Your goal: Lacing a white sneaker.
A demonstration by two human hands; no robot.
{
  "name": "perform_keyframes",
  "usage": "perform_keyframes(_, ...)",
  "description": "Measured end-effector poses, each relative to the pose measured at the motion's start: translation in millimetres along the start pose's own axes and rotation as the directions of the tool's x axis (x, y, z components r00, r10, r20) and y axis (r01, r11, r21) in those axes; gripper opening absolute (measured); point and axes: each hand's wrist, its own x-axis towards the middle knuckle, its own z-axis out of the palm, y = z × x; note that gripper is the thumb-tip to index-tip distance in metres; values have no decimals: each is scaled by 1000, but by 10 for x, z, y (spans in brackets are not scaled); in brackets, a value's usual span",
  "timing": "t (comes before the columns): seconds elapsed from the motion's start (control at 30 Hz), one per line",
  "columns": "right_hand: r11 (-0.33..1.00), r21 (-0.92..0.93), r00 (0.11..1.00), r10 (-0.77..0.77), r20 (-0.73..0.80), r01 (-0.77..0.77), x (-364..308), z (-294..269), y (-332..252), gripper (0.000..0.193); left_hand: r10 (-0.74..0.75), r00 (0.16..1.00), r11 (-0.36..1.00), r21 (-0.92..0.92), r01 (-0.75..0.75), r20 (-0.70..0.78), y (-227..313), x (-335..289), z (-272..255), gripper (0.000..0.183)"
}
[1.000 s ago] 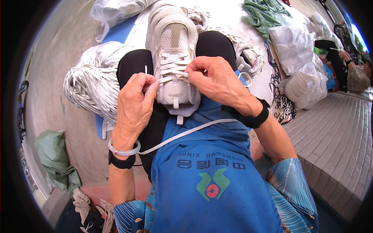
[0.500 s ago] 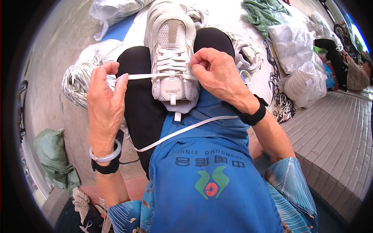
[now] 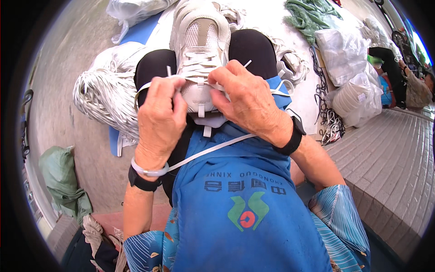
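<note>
A white and beige sneaker [image 3: 200, 36] lies between my knees with its toe pointing away from me and its tongue toward me. White shoelace [image 3: 199, 59] runs in rows across its front. My left hand [image 3: 158, 120] pinches one lace end at the left of the tongue, and a short tip sticks up above the fingers. On the other side, my right hand [image 3: 249, 102] has its fingers curled on the lace close to the eyelets, partly hiding it. A slack length of lace crosses the blue apron [image 3: 253, 158] on my lap.
A thick bundle of white laces [image 3: 106, 97] lies beyond my left knee. More sneakers [image 3: 290, 61] sit on a white sheet to the right, near clear plastic bags [image 3: 342, 52] and a green net [image 3: 310, 16]. A green sack [image 3: 61, 177] rests on the floor at left.
My left hand has moved right and in toward the shoe's tongue. The lace that was stretched straight to the left is now drawn in and slack. My right hand has shifted slightly left.
</note>
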Motion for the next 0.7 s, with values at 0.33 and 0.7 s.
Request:
perform_keyframes(0.33,999,-14,998,-45,-33,44,171,-1,102,12,69,996,997,46,-66,-63,-142,127,18,27)
perform_keyframes(0.7,1000,11,1000,-18,0,18,174,30,47,9,20,999,996,82,-23,43,-74,145,37,29)
